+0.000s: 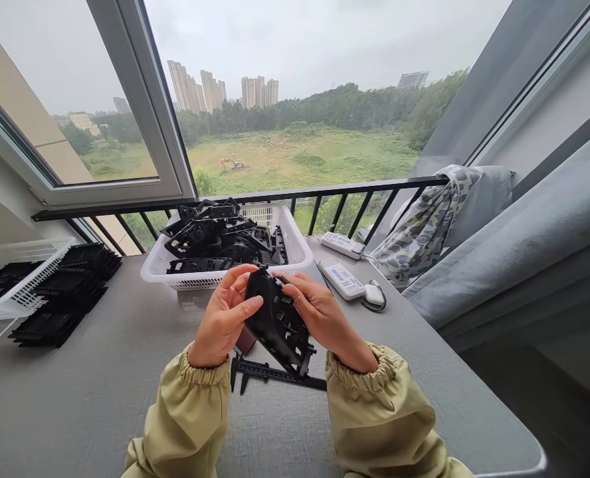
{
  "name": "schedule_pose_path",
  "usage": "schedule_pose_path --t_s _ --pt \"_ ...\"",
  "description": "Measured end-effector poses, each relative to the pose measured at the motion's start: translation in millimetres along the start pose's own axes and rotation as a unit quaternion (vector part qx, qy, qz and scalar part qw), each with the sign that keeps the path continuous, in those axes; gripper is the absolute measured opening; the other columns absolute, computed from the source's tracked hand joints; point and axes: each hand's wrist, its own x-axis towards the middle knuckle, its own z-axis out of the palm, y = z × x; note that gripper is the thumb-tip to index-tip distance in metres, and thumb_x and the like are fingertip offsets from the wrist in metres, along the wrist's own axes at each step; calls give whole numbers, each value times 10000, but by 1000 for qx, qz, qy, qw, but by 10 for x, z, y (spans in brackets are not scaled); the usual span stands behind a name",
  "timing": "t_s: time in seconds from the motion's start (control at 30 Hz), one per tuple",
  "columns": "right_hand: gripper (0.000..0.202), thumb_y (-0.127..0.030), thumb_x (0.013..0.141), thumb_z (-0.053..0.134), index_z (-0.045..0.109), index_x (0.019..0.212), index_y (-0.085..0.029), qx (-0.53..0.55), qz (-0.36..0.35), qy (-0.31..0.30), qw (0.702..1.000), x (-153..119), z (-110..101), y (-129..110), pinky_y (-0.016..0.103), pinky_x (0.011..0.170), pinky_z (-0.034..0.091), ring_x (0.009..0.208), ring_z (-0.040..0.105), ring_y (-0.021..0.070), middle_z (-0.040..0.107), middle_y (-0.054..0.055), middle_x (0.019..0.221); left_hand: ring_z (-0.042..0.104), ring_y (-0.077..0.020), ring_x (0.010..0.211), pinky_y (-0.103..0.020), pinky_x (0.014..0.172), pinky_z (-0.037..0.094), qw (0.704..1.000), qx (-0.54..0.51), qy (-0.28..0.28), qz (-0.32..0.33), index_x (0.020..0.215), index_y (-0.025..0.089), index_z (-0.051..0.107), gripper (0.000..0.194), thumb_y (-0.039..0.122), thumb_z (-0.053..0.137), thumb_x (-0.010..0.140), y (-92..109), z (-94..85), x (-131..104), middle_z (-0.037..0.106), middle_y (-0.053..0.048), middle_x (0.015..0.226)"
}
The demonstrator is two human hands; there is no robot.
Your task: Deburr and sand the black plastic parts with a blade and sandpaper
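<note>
1. My left grip is closed on the left edge of a black part, thumb across its face.
2. My right grip pinches that part's upper right edge.
3. Between them, it tilts above the counter, partly hiding a caliper.
4. Farther off, a white basket holds black pieces; dark stacks lie left.

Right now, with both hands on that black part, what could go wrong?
The black part might slip from the left hand and right hand and hit the measuring tool below. Squeezing hard could snap its small tabs. The black pieces pile above the rim of the white basket, so some might slide out.
</note>
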Motion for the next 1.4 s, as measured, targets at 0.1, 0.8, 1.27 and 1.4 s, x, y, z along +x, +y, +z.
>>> schedule_pose_path --t_s 0.1,0.8,1.27,1.4 --pt "539 -538 1001 308 655 1264 -220 -17 3 9 1000 -18 -39 -1 325 823 486 911 618 200 644 61 920 672 -148 885 -250 779 555 999 23 4 31 1081 264 673 369 239 783 730 -39 -7 -7 703 -10 992" --pt "171 -319 948 547 676 999 -219 -176 -101 71 977 -156 -56 -205 251 544 484 682 629 149 659 65 933 610 -218 1188 -307 1039 446 963 260 -15 66 1253 230 646 537 136 660 725 -29 5 -53 664 -41 1291" --pt "163 -304 945 560 691 975 -211 -203 -100 112 968 -149 -79 -186 246 552 488 661 629 142 658 50 886 627 -204 1138 -279 987 470 960 269 -11 83 1223 218 659 490 158 680 737 -37 3 -43 681 -44 1253" --pt "113 -268 925 588 679 968 -215 -167 -99 140 971 -123 -103 -172 259 605 503 691 635 151 656 39 872 632 -126 742 -219 689 505 969 230 54 71 1067 215 696 291 285 712 785 -54 30 -29 709 -5 861"
